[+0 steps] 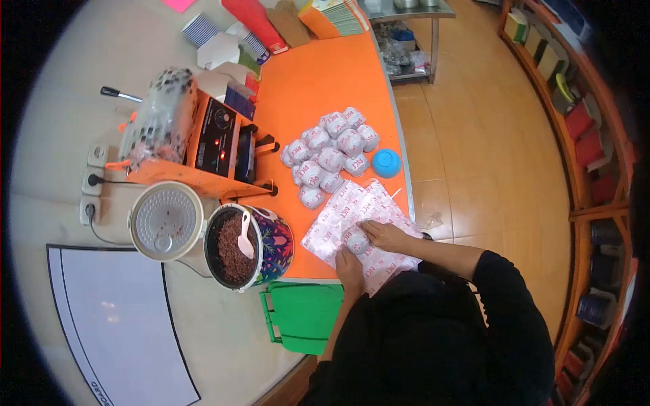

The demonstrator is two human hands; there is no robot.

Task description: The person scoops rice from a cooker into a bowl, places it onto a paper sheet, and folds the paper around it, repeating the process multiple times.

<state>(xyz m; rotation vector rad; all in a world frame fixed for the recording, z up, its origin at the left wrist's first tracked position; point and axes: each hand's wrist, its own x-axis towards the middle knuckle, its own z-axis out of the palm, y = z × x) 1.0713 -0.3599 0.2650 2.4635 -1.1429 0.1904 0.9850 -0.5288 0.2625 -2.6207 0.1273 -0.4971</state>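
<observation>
A round paper-wrapped bundle [356, 241] sits on a stack of white printed wrapping paper [332, 220] at the near end of the orange table. My left hand [349, 268] grips its near left side, fingers curled against it. From the right, my right hand [383, 237] closes its fingers on the bundle's upper right side. Just beyond the sheets, several finished-looking wrapped bundles [332, 159] are piled together, all in the same red-printed paper. A small blue bowl [386, 163] stands to the right of the pile.
An open rice cooker [284, 247] holds dark reddish-brown rice and a pink rice paddle [244, 237]; its lid [166, 220] leans back. Behind it stands an orange sealing machine [210, 145] with lit lights. A green chair [305, 318] is below the table; shelves [582, 210] line the right.
</observation>
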